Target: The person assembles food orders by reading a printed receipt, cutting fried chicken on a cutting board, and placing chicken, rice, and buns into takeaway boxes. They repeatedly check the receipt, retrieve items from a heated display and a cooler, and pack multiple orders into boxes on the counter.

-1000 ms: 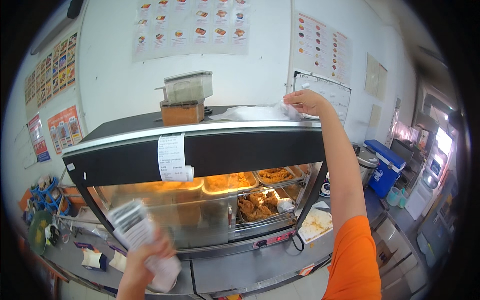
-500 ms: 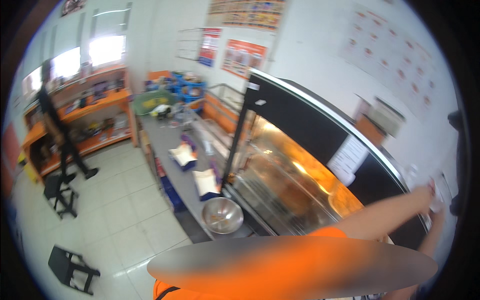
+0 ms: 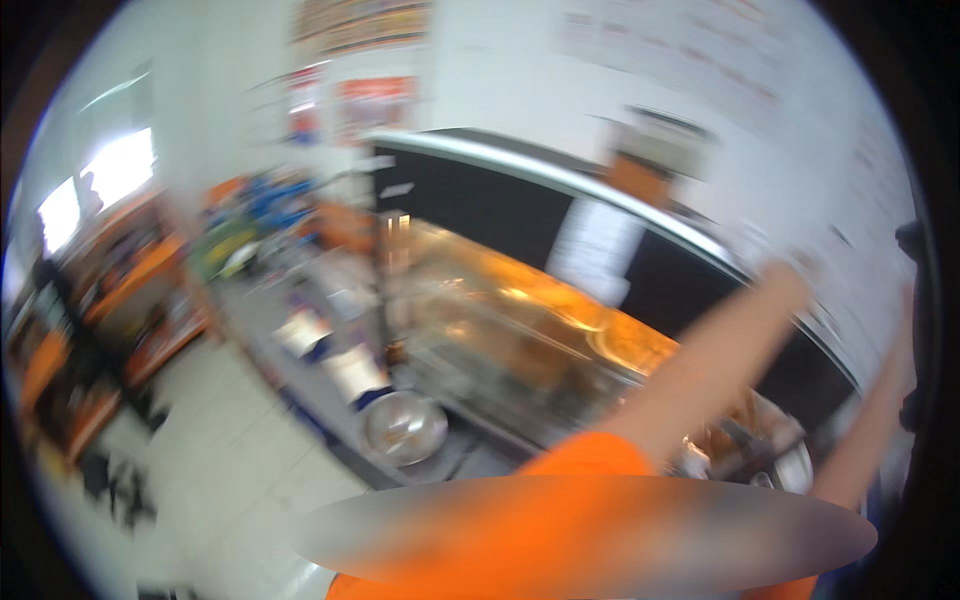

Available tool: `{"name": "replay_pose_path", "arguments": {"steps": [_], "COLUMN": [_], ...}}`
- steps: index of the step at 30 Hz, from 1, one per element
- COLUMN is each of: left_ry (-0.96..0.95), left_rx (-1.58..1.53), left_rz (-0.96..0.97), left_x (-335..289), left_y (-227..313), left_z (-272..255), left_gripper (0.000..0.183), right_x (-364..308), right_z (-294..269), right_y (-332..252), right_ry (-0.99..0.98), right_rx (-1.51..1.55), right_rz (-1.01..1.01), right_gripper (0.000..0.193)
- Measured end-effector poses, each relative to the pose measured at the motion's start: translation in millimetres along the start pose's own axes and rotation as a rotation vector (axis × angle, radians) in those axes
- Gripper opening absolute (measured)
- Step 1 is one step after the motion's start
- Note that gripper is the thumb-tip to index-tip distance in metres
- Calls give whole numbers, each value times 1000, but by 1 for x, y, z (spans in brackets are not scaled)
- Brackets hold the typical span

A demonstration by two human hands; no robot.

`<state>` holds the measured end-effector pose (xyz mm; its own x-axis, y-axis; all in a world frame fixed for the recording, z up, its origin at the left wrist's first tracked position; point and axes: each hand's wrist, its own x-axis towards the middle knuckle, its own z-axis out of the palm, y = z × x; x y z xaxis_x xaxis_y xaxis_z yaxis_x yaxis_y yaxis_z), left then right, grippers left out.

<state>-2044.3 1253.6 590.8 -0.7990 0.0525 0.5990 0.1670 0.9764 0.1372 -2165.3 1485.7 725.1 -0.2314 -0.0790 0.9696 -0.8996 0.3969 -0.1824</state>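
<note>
Head view: wide fisheye, left of a head-worn pair; looked obliquely down, faced a food cabinet (image 3: pixel 490 335) at close range, floor (image 3: pixel 225 430) at left.

Passable along the cabinet roof (image 3: pixel 520 150), left of the stacked containers (image 3: pixel 660 155); barred at that stack, backed by the wall (image 3: pixel 490 50). Crossed diagonally in front of the warming cabinet (image 3: pixel 465 200) by the left forearm (image 3: pixel 700 375), up to the left hand (image 3: pixel 785 285), blurred near the roof's right end. Tightened at far right by the right forearm (image 3: pixel 870 425). Hemmed low on the counter (image 3: pixel 258 312) by a steel bowl (image 3: pixel 405 428) near the cabinet's front, then pale-topped boxes (image 3: pixel 357 373), then blue baskets (image 3: pixel 275 205). Open over the floor (image 3: pixel 215 410), left of the counter.
</note>
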Motion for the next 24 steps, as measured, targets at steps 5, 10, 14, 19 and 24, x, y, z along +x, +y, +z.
{"name": "replay_pose_path", "arguments": {"steps": [5, 10, 14, 19, 24], "left_ry": [278, 550, 292, -181, -80], "left_rx": [281, 135, -938, -1315, -1638], "left_rz": [298, -125, 157, -11, -418], "left_x": [-8, -69, -161, -241, -348], "left_y": [-48, -23, 54, 108, 113], "left_z": [-38, -142, -134, -64, 2], "left_gripper": [20, 48, 47, 23, 35], "right_x": [-28, -102, -171, -241, -375], "right_z": [-69, -78, -63, -61, -100], "right_y": [-55, -134, -188, -219, -269], "right_ry": [74, -229, -164, -163, 0], "right_rx": [1597, 1615, 1191, 1031, 700], "right_rz": [372, 454, 758, 802, 795], "right_gripper": [19, 27, 24, 25, 37]}}
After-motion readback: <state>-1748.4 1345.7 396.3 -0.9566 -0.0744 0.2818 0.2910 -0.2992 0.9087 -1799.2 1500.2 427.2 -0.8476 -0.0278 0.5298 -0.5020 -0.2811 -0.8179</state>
